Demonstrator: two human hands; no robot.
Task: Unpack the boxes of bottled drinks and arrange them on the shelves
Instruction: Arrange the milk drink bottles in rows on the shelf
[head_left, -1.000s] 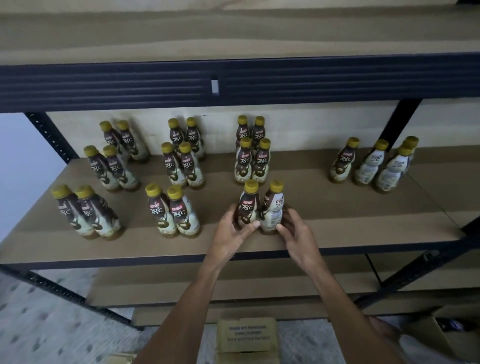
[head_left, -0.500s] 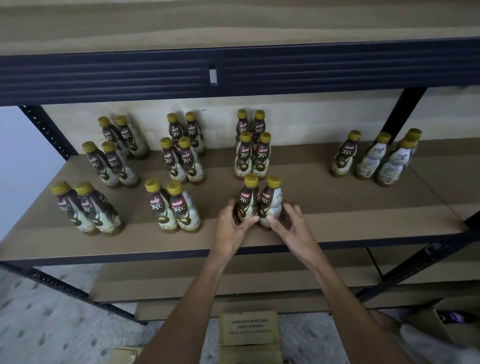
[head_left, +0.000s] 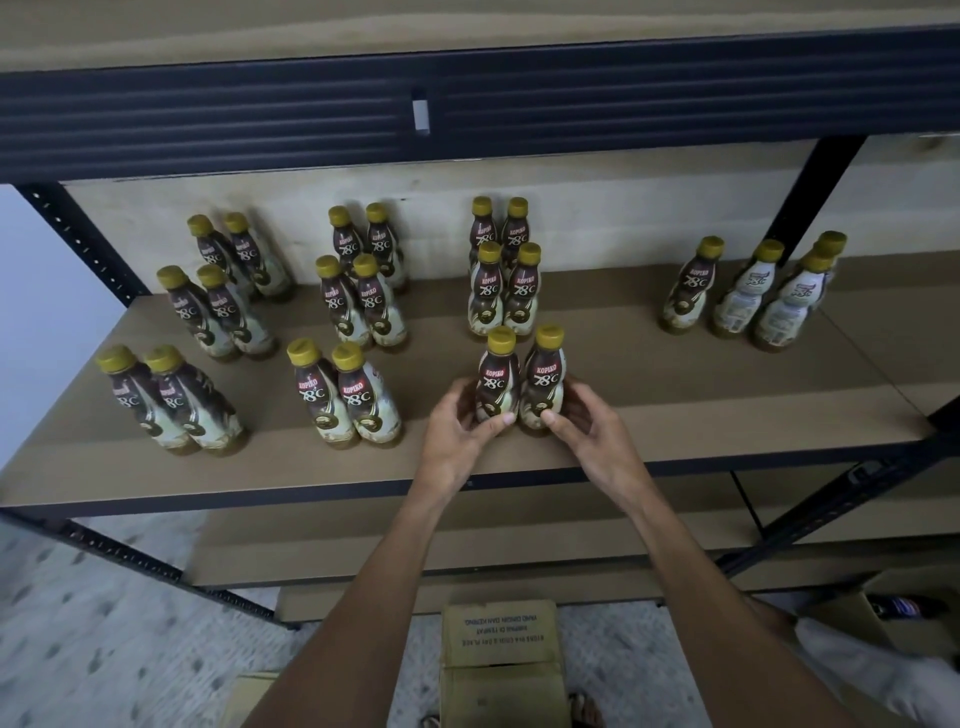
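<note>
Left hand (head_left: 457, 426) grips the lower body of the left bottle (head_left: 497, 384), fingers curled behind it and the thumb lying across the front near the base. Right hand (head_left: 587, 431) grips the right bottle (head_left: 543, 382) in mirror fashion, thumb tip at the foot of the label. The two Kopiko 78°C coffee bottles stand side by side, touching, on the shelf board (head_left: 675, 405) close to its front edge. Their long axes are upright, yellow caps at the top, and the brown labels face the person.

Directly behind them two more pairs (head_left: 485, 296) stand in file toward the back wall, caps up. To the left, a middle file (head_left: 337, 306) and a far-left file (head_left: 184, 306) each hold three pairs, all upright with labels facing forward. Well apart to the right stands a loose group of four (head_left: 688, 291); three of these show the pale backs of their labels.

Above runs the dark ribbed beam (head_left: 623, 104) of the next shelf. On the speckled floor (head_left: 104, 623) between the forearms sits a closed cardboard carton (head_left: 501, 639), its print upside down to the viewer. At lower right an open carton (head_left: 852, 618) shows one dark bottle (head_left: 898, 605) lying inside.
</note>
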